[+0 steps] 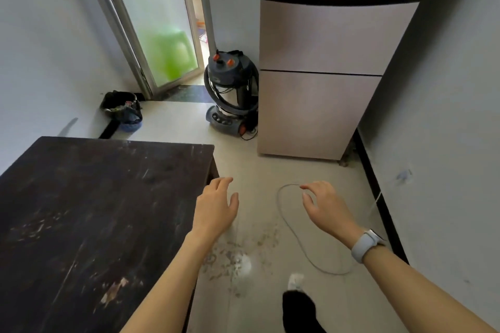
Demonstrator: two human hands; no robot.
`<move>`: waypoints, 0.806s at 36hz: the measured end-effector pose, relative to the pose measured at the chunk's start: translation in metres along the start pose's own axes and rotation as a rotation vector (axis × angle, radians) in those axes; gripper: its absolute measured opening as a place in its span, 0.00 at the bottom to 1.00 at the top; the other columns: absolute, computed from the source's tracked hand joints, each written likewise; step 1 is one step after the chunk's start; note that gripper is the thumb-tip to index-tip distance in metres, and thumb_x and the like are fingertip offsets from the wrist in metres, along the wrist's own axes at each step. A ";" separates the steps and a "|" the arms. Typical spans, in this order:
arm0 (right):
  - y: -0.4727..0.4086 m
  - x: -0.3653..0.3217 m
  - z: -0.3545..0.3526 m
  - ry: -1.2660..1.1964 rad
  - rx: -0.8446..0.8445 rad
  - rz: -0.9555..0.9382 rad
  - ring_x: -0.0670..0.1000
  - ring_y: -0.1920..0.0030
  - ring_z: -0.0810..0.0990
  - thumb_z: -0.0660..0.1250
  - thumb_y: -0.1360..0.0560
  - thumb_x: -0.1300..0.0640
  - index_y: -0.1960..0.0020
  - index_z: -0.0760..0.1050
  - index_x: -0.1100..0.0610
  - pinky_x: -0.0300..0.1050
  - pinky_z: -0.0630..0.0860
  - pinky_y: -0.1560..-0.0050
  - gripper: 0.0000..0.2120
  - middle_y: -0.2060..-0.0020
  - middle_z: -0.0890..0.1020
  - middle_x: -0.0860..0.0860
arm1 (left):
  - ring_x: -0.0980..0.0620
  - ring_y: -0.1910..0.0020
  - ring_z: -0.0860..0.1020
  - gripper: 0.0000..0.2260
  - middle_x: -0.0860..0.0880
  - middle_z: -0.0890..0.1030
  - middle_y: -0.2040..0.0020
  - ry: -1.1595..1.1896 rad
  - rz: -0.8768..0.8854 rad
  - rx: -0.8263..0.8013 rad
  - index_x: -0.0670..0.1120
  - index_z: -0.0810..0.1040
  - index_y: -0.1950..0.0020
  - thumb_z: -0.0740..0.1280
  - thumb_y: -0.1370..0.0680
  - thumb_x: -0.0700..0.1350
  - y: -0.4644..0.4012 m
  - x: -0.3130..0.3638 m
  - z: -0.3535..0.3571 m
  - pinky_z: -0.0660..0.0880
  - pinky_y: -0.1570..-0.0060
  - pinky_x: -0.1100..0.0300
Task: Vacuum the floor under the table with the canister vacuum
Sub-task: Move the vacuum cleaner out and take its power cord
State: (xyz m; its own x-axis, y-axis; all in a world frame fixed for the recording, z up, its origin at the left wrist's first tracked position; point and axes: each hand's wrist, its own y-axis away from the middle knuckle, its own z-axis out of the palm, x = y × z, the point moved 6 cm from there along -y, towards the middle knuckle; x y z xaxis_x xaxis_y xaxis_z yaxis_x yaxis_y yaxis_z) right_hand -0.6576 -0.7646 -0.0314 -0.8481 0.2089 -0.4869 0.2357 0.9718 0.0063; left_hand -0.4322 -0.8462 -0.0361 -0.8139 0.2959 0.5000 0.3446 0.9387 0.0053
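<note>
Counting hands: my left hand (216, 207) and right hand (323, 208), two, apart, fingers loose, gripping nothing.
Vacuums: one canister vacuum (232, 92), hose coiled.
Tables: one table (89, 211), cut off left.

Canister vacuum (232, 89) beside fridge (319, 76), hands empty

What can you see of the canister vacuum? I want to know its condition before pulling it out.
The canister vacuum stands upright on the floor against the fridge's left side, near the glass door. It has a dark blue-grey top with orange knobs, a pale drum and a wheeled base with an orange part. Its grey hose is coiled around the body, with a black cord trailing at the base. Neither hand touches it.
</note>
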 end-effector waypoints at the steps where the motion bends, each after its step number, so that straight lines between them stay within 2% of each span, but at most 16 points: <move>1: -0.020 0.007 0.000 -0.010 -0.007 0.009 0.54 0.38 0.72 0.59 0.21 0.59 0.38 0.75 0.60 0.44 0.65 0.36 0.14 0.41 0.78 0.55 | 0.47 0.34 0.71 0.20 0.48 0.70 0.30 0.006 -0.006 -0.005 0.45 0.68 0.28 0.61 0.20 0.47 -0.019 0.000 0.005 0.71 0.38 0.50; 6: -0.135 0.031 -0.001 -0.030 -0.041 0.007 0.55 0.36 0.71 0.59 0.21 0.59 0.36 0.74 0.59 0.45 0.64 0.34 0.15 0.38 0.77 0.54 | 0.48 0.32 0.69 0.21 0.48 0.68 0.29 0.004 -0.063 -0.005 0.47 0.66 0.27 0.60 0.19 0.49 -0.122 -0.003 0.020 0.68 0.37 0.53; 10: -0.235 0.036 -0.009 -0.040 -0.112 -0.037 0.54 0.37 0.72 0.58 0.21 0.58 0.35 0.73 0.59 0.41 0.64 0.37 0.16 0.38 0.76 0.54 | 0.48 0.32 0.68 0.21 0.48 0.68 0.29 0.019 -0.132 0.035 0.46 0.66 0.27 0.59 0.19 0.49 -0.212 -0.001 0.012 0.67 0.35 0.53; 12: -0.285 0.032 -0.018 -0.050 -0.119 -0.072 0.55 0.38 0.73 0.57 0.21 0.56 0.35 0.74 0.59 0.41 0.65 0.38 0.17 0.38 0.77 0.54 | 0.48 0.32 0.68 0.21 0.48 0.68 0.29 0.041 -0.159 0.068 0.46 0.65 0.27 0.59 0.19 0.48 -0.257 0.003 0.003 0.67 0.34 0.53; 17: -0.392 0.006 -0.024 -0.045 -0.186 -0.171 0.53 0.37 0.71 0.57 0.20 0.59 0.33 0.71 0.58 0.40 0.64 0.39 0.16 0.37 0.75 0.53 | 0.49 0.31 0.67 0.20 0.49 0.68 0.29 0.097 -0.224 0.142 0.47 0.66 0.27 0.59 0.19 0.47 -0.335 0.002 -0.017 0.65 0.34 0.54; 23: -0.492 -0.026 0.007 -0.047 -0.277 -0.256 0.53 0.37 0.71 0.58 0.20 0.59 0.33 0.71 0.58 0.41 0.64 0.38 0.16 0.37 0.75 0.54 | 0.50 0.32 0.68 0.20 0.50 0.68 0.29 0.105 -0.363 0.167 0.48 0.66 0.28 0.59 0.19 0.49 -0.399 -0.049 -0.019 0.66 0.35 0.55; 29: -0.602 -0.052 0.051 -0.049 -0.297 -0.265 0.53 0.37 0.72 0.58 0.20 0.59 0.34 0.72 0.57 0.42 0.67 0.39 0.16 0.38 0.76 0.53 | 0.48 0.33 0.69 0.19 0.49 0.69 0.30 0.093 -0.406 0.204 0.47 0.68 0.28 0.60 0.19 0.48 -0.499 -0.115 -0.032 0.66 0.35 0.53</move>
State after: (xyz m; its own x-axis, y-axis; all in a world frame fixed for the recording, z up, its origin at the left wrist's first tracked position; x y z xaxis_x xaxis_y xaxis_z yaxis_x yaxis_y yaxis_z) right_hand -0.7310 -1.3658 -0.0545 -0.8361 -0.0517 -0.5462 -0.1414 0.9822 0.1235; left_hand -0.4951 -1.3541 -0.0689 -0.8150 -0.1111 0.5687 -0.1001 0.9937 0.0506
